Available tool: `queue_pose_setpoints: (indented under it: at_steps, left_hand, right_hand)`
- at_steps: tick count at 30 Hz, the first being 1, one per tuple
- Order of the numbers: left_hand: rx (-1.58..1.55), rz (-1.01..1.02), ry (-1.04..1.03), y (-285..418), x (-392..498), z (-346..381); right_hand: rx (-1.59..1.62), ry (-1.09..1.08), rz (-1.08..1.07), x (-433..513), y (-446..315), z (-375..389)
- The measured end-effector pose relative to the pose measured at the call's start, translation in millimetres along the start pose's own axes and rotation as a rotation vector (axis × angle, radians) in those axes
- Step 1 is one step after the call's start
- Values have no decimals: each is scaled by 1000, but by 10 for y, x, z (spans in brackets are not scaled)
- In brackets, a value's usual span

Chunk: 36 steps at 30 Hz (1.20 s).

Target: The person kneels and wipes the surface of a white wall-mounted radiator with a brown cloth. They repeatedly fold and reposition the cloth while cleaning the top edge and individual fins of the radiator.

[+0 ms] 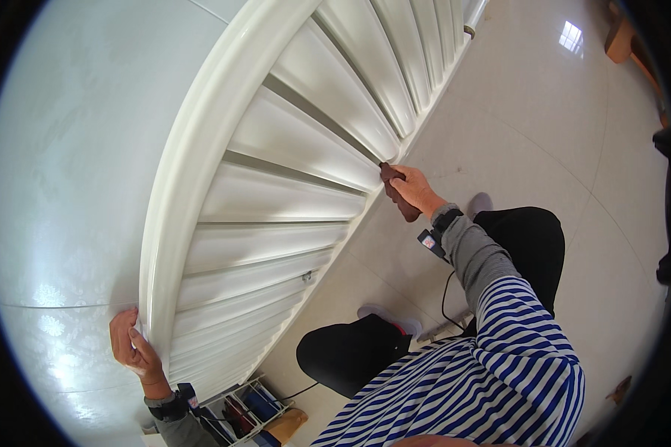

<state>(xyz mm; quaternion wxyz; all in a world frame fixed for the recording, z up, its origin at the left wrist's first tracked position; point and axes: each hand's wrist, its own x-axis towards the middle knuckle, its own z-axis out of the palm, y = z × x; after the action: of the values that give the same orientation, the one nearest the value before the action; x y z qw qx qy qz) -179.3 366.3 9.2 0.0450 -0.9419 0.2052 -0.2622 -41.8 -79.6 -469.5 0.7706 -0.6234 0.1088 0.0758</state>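
A white column radiator (291, 139) with a thick rounded top rail runs diagonally along the tiled wall (61, 223). My right hand (414, 187) grips a dark brown cloth (398, 193) at the radiator's lower edge, the cloth's tip touching the gap between two columns. My left hand (131, 346) rests at the near end of the top rail, between rail and wall, fingers partly curled; I see nothing held in it. Each wrist has a black strap with a small device.
A white wire rack (257, 410) with folders or similar items stands by the radiator's near end. A thin black cable (444, 296) hangs near my knees. Orange-brown wooden furniture (620, 39) and a dark object (668, 207) are at the right edge, on the glossy tile floor.
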Motion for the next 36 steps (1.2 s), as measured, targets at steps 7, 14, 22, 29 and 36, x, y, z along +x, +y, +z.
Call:
queue_pose_setpoints:
  at_steps: [7,14,22,29,36]
  left_hand:
    - [-49,-3,20,19,6,11]
    - [-60,34,47,88,69,25]
    - [-88,75,79,84,86,39]
    - [-60,122,123,115,103,31]
    - [-26,172,106,159,124,16]
  right_hand:
    - [-15,-58,35,-58,-413,40]
    - [-128,-2,-212,-264,-1153,183]
    - [-176,-132,-298,-604,-2403,345]
    - [-35,-161,-541,-861,-3327,605]
    - [-176,15,-645,-804,-3175,653]
